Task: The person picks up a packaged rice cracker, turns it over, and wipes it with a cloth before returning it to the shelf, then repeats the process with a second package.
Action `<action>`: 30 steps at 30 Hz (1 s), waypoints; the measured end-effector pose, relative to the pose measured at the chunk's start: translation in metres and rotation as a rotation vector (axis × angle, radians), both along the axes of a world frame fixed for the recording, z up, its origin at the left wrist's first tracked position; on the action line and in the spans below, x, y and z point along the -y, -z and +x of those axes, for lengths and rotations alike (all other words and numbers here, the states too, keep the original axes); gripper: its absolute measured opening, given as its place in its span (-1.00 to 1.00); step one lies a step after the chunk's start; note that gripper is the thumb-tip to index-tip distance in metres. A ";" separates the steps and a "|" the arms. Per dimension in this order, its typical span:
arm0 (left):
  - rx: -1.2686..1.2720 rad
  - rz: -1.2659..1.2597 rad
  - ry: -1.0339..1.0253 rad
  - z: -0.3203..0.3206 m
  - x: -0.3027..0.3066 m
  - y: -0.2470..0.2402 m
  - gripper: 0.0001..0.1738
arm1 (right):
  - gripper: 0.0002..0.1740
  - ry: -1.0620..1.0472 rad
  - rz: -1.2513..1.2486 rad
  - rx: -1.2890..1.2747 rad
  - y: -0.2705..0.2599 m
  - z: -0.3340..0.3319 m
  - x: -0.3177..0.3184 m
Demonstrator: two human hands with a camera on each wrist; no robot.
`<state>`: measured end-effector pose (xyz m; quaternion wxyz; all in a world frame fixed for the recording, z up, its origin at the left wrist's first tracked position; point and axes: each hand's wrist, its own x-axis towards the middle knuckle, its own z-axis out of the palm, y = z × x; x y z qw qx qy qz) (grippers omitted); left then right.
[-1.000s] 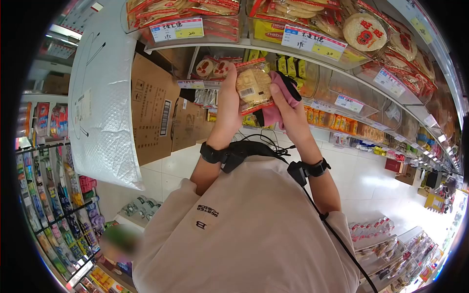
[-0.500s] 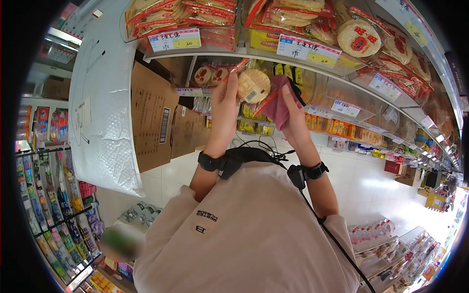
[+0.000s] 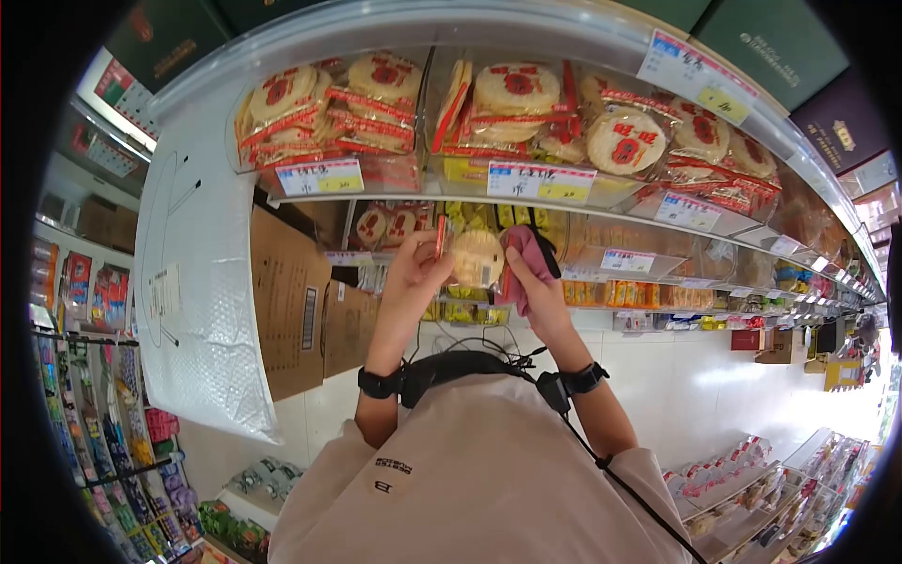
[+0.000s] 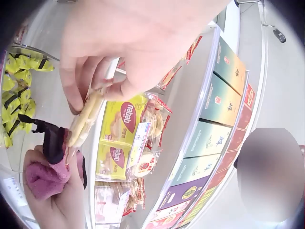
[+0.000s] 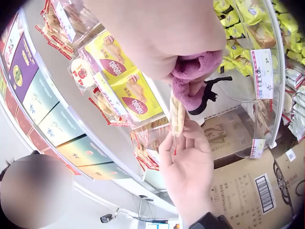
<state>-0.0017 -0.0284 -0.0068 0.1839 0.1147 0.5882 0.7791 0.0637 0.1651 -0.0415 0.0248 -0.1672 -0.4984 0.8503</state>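
Between the two hands is a clear packet of rice crackers (image 3: 477,256) with red edges and a barcode, held in front of the shelves. My left hand (image 3: 413,271) pinches its left edge between thumb and fingers. A purple cloth (image 3: 532,268) with black trim is bunched in my right hand (image 3: 543,299), at the packet's right edge. In the left wrist view the packet (image 4: 86,119) appears edge-on, the cloth (image 4: 47,179) against its lower end. The right wrist view shows the left fingertips on the packet (image 5: 177,117) and the purple cloth (image 5: 193,76) under the right hand.
Bins of similar rice cracker packets (image 3: 520,92) sit on the shelf ahead, with price tags (image 3: 541,183) along its edge. Lower shelves carry orange packets (image 3: 631,294). Cardboard boxes (image 3: 289,310) and a silvery foam-covered panel (image 3: 202,282) stand at the left.
The head view has tilted up, so the upper shelf shows more fully and the hands sit lower in it. Both hands still hold the packet and cloth; the packet has turned slightly.
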 end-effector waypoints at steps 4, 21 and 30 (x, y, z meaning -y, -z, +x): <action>-0.073 -0.045 -0.040 0.001 -0.001 -0.001 -0.53 | -0.46 -0.197 -0.018 -0.052 0.006 0.012 -0.007; -0.484 -0.205 0.179 0.022 -0.004 -0.060 -0.46 | -0.40 -0.102 0.175 -0.209 0.001 0.040 -0.028; -1.165 -0.209 -0.486 0.024 -0.018 -0.086 -0.48 | -0.60 -0.120 0.185 0.061 0.002 0.056 -0.046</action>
